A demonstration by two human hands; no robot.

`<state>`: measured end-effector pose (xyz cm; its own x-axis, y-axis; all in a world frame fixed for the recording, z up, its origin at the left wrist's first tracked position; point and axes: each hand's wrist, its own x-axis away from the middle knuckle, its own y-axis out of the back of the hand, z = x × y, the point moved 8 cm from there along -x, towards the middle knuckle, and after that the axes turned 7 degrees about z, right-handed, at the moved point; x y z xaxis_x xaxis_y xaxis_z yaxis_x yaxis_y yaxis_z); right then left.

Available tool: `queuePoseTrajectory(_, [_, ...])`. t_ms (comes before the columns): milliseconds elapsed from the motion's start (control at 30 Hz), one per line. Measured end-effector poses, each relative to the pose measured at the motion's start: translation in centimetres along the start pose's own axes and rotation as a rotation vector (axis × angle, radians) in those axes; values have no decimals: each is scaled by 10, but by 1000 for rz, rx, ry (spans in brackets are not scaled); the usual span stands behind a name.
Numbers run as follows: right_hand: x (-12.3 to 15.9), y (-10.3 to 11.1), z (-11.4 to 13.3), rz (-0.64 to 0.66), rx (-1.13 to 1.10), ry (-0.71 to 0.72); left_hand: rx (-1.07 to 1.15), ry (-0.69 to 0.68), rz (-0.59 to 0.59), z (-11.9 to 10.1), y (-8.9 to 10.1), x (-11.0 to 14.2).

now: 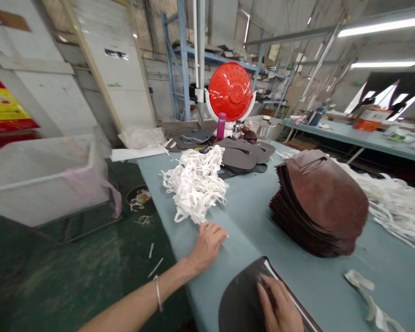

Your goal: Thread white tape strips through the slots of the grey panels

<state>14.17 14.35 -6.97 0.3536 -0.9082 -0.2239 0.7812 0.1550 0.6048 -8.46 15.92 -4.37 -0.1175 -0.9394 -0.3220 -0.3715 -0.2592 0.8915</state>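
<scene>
My left hand (206, 246) lies flat on the blue-grey table (249, 230) near its edge, fingertips just below a loose pile of white strips (195, 182). My right hand (279, 306) presses on a dark leather piece (244, 299) with a white-bound edge, at the bottom of the view. To its upper right sits a tall stack of brown leather pieces (318, 203). Dark grey cut pieces (240, 154) lie farther along the table, beyond the white pile.
A white strip (368, 295) lies by my right hand, and more white strips (397, 205) lie beyond the stack. A translucent plastic bin (41, 180) stands on the green floor left of the table. A magenta flask (221, 125) stands before a round red object (230, 91).
</scene>
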Motion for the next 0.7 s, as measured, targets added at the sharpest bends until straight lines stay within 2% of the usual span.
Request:
queuePoseTrajectory(100, [-22, -34, 1, 80, -361, -282, 267, -166, 62, -50, -25, 3])
queuePoseTrajectory(167, [-28, -47, -1, 92, -521, -396, 353, -200, 71, -64, -33, 5])
queuePoseTrajectory(233, [-31, -51, -4, 79, -575, -432, 392, -200, 75, -67, -36, 7])
queuePoseTrajectory(400, [-24, -51, -18, 59, -568, -489, 409, -172, 86, -60, -37, 10])
queuePoseTrajectory(533, [-18, -50, -12, 93, -530, -480, 197, -319, 169, -58, -39, 8])
queuePoseTrajectory(600, [-9, -46, -9, 122, -537, -490, 63, -318, 180, -39, -36, 0])
queuePoseTrajectory(700, [12, -32, -11, 132, -553, -497, -37, -161, 125, 8, -21, -20])
